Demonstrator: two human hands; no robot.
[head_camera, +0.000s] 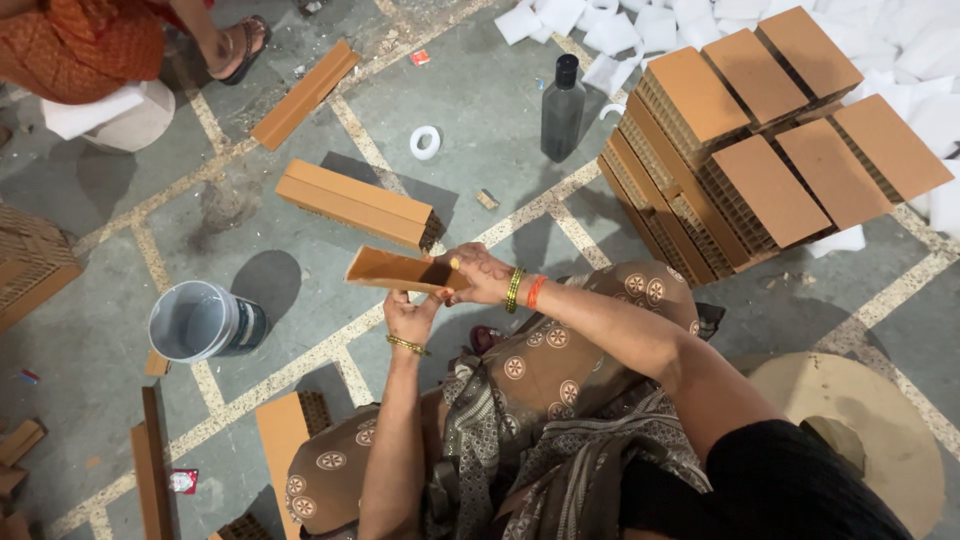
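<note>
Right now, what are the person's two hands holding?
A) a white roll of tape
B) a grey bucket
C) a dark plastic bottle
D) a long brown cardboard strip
D: both the left hand and the right hand grip one end of the long brown cardboard strip, while the dark plastic bottle, white roll of tape and grey bucket sit untouched on the floor.

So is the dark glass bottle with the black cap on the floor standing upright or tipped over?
Upright. The dark bottle stands on its base on the grey floor, black cap on top, beside the stacked brown honeycomb cardboard blocks.
</note>
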